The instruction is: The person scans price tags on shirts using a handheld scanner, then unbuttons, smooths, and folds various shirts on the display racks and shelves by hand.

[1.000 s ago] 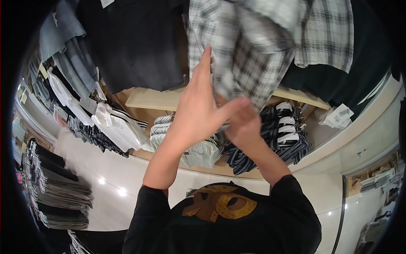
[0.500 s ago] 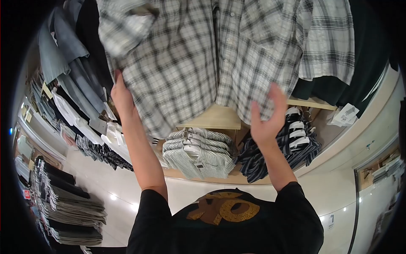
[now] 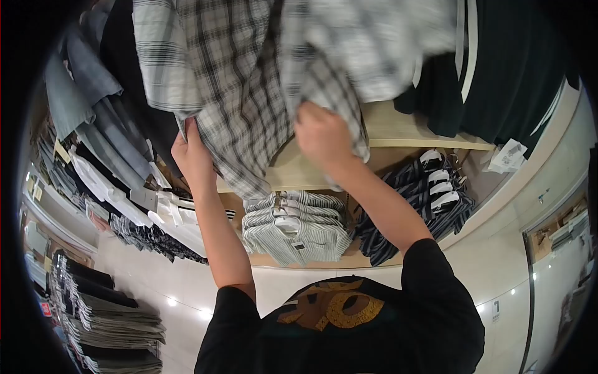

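Note:
A grey and white plaid shirt (image 3: pixel 233 81) hangs in front of me at the top, its front parted so that the inside shows. My left hand (image 3: pixel 194 156) is closed on the shirt's edge near the lower left. At the centre, my right hand (image 3: pixel 324 134) is closed on the other front edge, by the button strip. The right part of the shirt is blurred by motion. Its hem hangs over a pale wooden shelf (image 3: pixel 398 128).
Striped light shirts (image 3: pixel 296 237) and dark striped shirts (image 3: pixel 398 181) hang below the shelf. Dark green garments (image 3: pixel 511 75) hang at right, denim (image 3: pixel 81 93) and white garments (image 3: pixel 180 221) at left. Stacked trousers (image 3: pixel 112 311) are at lower left.
My right hand has moved left and closed on the shirt front. The shirt's right side has swung left, uncovering more shelf and dark green garments. My left hand still holds the left edge.

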